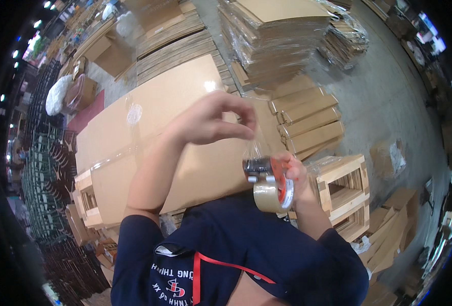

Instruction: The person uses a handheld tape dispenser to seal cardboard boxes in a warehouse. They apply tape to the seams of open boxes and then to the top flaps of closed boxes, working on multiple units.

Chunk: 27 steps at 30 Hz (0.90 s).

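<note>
My right hand (296, 176) is wrapped round an orange and black tape dispenser (259, 165) with a roll of clear brownish packing tape (269, 198) on it. A thin clear strip of tape (255, 148) rises from the dispenser's front toward the fingertips of my left hand (220, 118). Those fingers are curled into a pinch, slightly blurred, and seem to hold the strip's end. Below the left hand lies a large flat-topped cardboard box (195, 173), with clear tape (108, 159) along its seam and a round pale mark (134, 113) on top.
Stacks of wrapped cardboard (272, 46) stand ahead, beside wooden slat pallets (180, 51). Bundled flat cartons (310, 120) and a wooden frame stack (345, 186) lie to the right. Dark green metal racks (37, 173) line the left. Loose cardboard (394, 224) rests on the grey floor.
</note>
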Motion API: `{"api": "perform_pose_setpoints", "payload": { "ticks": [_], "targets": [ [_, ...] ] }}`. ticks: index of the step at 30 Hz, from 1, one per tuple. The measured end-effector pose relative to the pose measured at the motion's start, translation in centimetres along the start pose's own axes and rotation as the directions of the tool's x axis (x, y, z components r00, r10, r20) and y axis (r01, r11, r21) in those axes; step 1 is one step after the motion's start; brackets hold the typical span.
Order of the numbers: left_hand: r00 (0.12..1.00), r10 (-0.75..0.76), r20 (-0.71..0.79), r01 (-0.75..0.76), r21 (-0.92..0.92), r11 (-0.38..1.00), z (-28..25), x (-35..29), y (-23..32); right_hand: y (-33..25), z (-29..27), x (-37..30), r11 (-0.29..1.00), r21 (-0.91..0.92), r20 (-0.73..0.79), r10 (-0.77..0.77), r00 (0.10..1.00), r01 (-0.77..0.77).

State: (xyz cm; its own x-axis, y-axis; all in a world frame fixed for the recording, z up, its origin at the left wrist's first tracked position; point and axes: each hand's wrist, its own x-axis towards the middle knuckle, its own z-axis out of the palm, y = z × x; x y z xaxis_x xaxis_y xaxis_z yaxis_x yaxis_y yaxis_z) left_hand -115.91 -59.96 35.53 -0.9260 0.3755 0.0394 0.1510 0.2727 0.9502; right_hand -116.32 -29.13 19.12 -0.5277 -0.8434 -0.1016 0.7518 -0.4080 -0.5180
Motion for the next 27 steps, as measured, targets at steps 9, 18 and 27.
{"api": "perform_pose_setpoints", "payload": {
  "ticks": [9, 18, 27],
  "targets": [
    [0.943, -0.255, -0.215, 0.314, 0.319, 0.894, 11.0, 9.1, -13.7, -7.5, 2.5, 0.2, 0.773, -0.343, 0.538, -0.304, 0.786, 0.534],
    [0.952, 0.265, -0.150, -0.016, 0.845, 0.534, 21.2, 12.5, -16.6, -11.1, -11.9, -8.5, 0.696, -0.369, 0.221, -0.578, 0.785, 0.616],
    [0.775, 0.558, -0.298, -0.064, 0.840, 0.538, 16.1, 12.4, -13.2, -15.0, -18.6, -10.7, 0.776, -0.401, 0.134, -0.475, 0.870, 0.486]
  ]
}}
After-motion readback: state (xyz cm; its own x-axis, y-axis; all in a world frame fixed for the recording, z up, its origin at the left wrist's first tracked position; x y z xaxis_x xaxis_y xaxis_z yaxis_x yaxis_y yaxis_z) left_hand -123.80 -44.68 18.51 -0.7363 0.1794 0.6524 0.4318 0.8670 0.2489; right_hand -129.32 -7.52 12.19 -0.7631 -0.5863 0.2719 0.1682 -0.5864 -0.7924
